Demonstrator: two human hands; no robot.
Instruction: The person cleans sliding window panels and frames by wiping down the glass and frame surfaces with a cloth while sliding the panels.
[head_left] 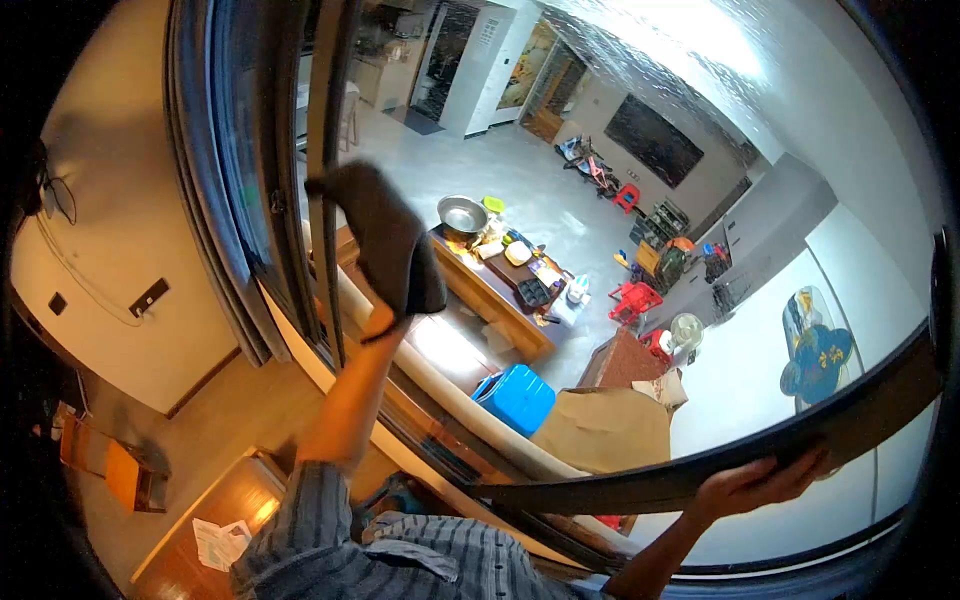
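Looking matte, brownish-black cloth (pixel 388 238), narrowed top, uneven edges.

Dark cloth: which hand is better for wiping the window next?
Probably left: the left arm is raised, its hand covered by the dark cloth, while the right hand touches the dark frame.

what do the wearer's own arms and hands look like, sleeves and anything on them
The left sleeve is dark grey-blue with stripes and stops short of the wrist, leaving the forearm bare. Dark material hides the left hand; whether it is worn cannot be told. The right hand is ungloved, with no watch or ring discernible.
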